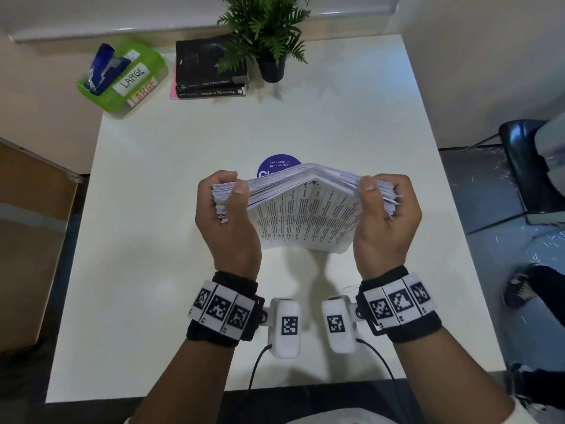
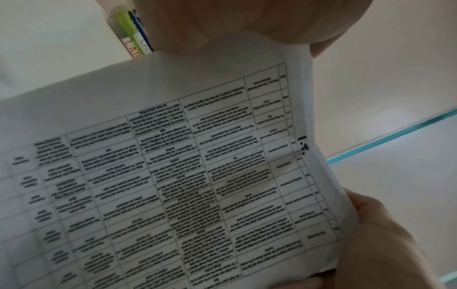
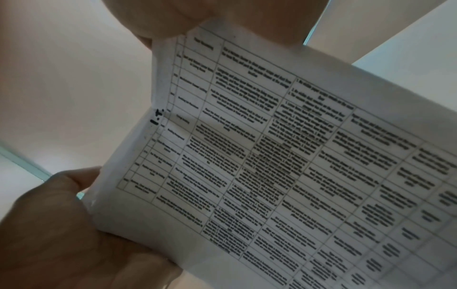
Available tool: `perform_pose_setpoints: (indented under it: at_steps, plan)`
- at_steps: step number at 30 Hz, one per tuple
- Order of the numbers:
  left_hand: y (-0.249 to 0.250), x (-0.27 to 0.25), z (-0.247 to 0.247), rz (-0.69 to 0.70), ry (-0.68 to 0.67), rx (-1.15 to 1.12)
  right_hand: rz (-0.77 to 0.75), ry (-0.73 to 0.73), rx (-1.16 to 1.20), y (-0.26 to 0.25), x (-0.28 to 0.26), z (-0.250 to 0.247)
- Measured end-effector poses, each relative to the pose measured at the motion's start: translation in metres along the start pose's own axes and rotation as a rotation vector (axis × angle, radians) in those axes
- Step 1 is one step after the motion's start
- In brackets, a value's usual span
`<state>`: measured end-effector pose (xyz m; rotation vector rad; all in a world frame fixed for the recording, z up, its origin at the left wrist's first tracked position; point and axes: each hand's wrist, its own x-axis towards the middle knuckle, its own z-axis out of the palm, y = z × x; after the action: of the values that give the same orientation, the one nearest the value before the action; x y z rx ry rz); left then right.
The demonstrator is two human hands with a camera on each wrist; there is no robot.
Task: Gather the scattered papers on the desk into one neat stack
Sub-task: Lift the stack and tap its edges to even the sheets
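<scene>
My left hand and right hand each clamp one end of the paper stack, held upright at frame centre over the desk. It bows; I judge uneven edges could splay or slip.

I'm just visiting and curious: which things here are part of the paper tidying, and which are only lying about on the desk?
Part of the job:
- paper stack, held upright
- left hand and right hand, gripping its ends
- desk

Lying about:
- green box
- books
- potted plant
- round blue sticker
</scene>
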<state>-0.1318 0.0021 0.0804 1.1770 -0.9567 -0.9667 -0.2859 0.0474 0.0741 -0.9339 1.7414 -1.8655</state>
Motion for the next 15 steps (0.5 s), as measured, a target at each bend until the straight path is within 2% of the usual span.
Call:
perform_pose_setpoints:
  at_steps: [3,15]
  plan:
    - [0.0032,-0.0020,-0.0014,0.023,-0.035,0.002,-0.016,-0.004,0.024,0.0003,0.0009,-0.0019]
    - [0.0068,0.0065,0.0075,0.001,0.020,0.074,-0.035,-0.028,0.020,-0.0044,0.0013,0.0019]
